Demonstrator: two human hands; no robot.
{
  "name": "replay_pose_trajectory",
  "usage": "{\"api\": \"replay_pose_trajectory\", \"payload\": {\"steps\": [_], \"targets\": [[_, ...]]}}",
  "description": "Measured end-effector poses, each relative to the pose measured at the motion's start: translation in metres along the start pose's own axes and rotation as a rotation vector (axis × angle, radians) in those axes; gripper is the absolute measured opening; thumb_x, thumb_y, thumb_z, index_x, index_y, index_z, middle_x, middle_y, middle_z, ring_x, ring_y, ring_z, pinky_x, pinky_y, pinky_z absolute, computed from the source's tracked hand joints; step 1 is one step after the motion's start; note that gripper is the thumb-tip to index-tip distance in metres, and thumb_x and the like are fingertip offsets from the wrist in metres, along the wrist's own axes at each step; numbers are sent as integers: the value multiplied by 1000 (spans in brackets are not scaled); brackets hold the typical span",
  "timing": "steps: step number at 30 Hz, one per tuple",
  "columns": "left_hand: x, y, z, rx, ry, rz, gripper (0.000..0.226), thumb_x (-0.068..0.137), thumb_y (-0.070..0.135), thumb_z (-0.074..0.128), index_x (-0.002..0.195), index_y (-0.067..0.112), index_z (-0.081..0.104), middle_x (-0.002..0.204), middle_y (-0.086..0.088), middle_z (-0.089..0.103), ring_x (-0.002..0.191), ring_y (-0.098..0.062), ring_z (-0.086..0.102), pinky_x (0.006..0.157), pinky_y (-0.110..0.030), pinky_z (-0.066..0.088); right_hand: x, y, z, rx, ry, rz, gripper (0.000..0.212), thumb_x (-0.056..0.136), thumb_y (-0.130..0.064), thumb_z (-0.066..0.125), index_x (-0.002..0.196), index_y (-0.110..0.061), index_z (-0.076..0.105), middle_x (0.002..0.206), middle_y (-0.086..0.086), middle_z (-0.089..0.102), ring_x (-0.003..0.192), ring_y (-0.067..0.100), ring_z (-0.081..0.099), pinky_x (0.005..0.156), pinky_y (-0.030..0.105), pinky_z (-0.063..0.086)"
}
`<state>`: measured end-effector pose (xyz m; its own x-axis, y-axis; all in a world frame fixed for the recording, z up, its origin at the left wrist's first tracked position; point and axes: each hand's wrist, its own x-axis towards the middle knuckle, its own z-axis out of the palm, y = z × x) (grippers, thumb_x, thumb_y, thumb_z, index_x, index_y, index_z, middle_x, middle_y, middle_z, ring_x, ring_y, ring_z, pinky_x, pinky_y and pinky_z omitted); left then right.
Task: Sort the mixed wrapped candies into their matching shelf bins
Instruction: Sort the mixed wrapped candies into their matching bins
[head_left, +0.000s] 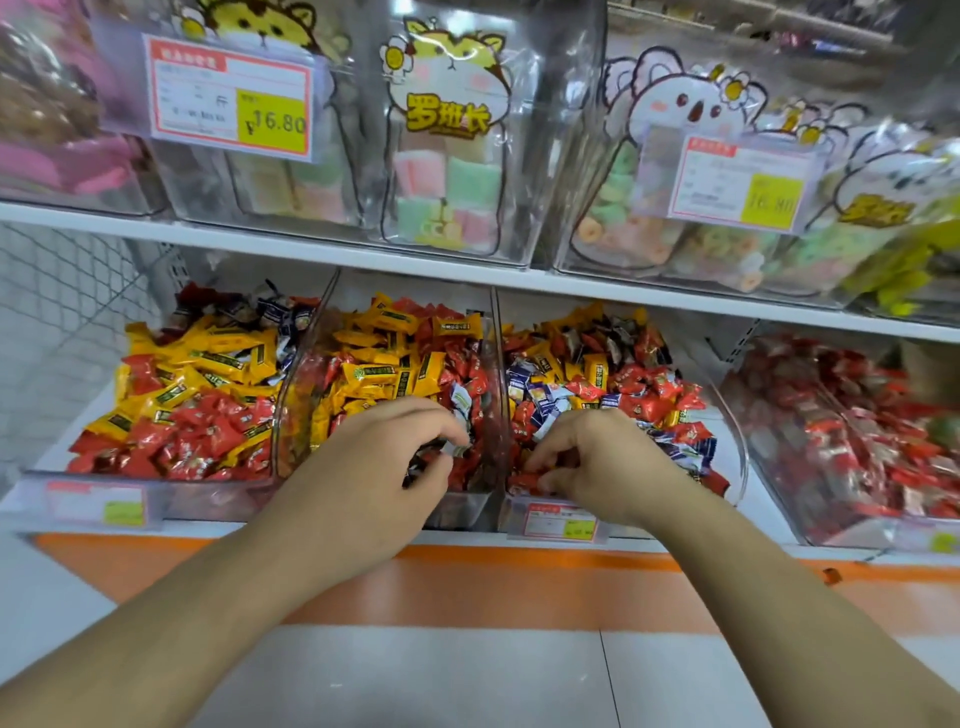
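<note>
Both hands are busy at the bin fronts. Left hand (395, 457) curls its fingers round a small pale-wrapped candy (456, 448) at the front of the second clear bin (306, 374), thumb and forefinger pinching it. Right hand (597, 457) is bent into the front of the third bin (735, 447), fingertips closing on a red-wrapped candy (530, 475) just above the price label (558, 522).

Sorting looks early, by my reading. Every lower bin in view holds a mix:
- first bin (156, 491), far left: yellow wrappers (208, 353) over red wrappers (197, 431), some blue-and-white at the back.
- second bin: mostly yellow, red scattered through, a few pale pieces near the left hand.
- third bin: red, yellow and blue-and-white wrappers (540, 400) thoroughly jumbled.
- fourth bin (810, 519), far right: nearly all red, blurred, so strays cannot be ruled out.

Most of the work is left; only the fourth bin reads as close to uniform.

Farther up, above the white shelf board (311, 249), tilted clear bins hold pastel marshmallow-like sweets (447, 192) and ring gummies (623, 228), with price cards (231, 96) clipped on. They seem no part of this job.
</note>
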<state>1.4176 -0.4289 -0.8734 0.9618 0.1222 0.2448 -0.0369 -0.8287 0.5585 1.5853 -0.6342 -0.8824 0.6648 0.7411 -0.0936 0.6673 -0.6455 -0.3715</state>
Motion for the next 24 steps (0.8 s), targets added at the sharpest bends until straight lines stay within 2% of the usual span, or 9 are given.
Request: {"api": "replay_pose_trajectory", "payload": {"steps": [2,6,10,13,15,19,22,24], "targets": [[-2,-1,-1,-7,0,-8,23,99,26,58,116,38,69,118,31,59,117,13,50,92,3,30,0,2,2,23,30,3,16,90,-15,80,95,-30,84,90,-15,72,83,1,66,77,27,59],[-3,-1,-2,-25,20,-20,21,98,27,61,112,39,69,115,31,61,115,11,53,91,2,33,-6,4,-7,145,187,57,18,91,-13,77,91,-30,83,79,-16,73,78,-3,66,66,10,50],[-3,8,-2,-142,61,-55,21,96,28,68,115,37,71,108,26,66,105,12,57,85,-3,43,-18,-14,-20,380,307,45,19,89,-15,81,87,-34,83,69,-6,69,58,10,60,53,20,51],[-2,19,-3,-328,81,-98,31,92,33,74,122,38,68,106,21,70,99,7,65,85,-14,53,-21,-43,-21,450,290,-46,15,87,-21,83,85,-36,83,72,-4,71,65,18,63,60,35,56],[-2,21,-5,-415,112,-120,31,90,30,77,119,40,70,103,20,72,95,5,69,81,-14,55,-19,-59,-17,496,256,-71,13,87,-21,83,86,-34,82,75,-4,74,68,20,67,65,41,58],[-7,11,-15,-390,157,-188,15,86,29,81,96,39,76,90,20,75,85,4,71,76,-17,58,-11,-78,-4,515,230,-93,12,86,-17,83,91,-28,82,80,-8,76,75,11,72,70,37,62],[-11,-4,-27,-375,167,-231,13,83,26,84,85,35,75,87,16,75,81,0,73,77,-31,62,-2,-92,4,511,215,-72,11,86,-20,84,91,-30,80,80,-11,75,76,9,71,70,33,60],[-12,-18,-41,-288,214,-277,15,83,28,84,83,36,72,80,18,74,77,3,70,75,-29,60,5,-104,7,525,241,-50,11,86,-22,83,90,-31,78,80,-10,74,76,9,70,70,31,60]]}}
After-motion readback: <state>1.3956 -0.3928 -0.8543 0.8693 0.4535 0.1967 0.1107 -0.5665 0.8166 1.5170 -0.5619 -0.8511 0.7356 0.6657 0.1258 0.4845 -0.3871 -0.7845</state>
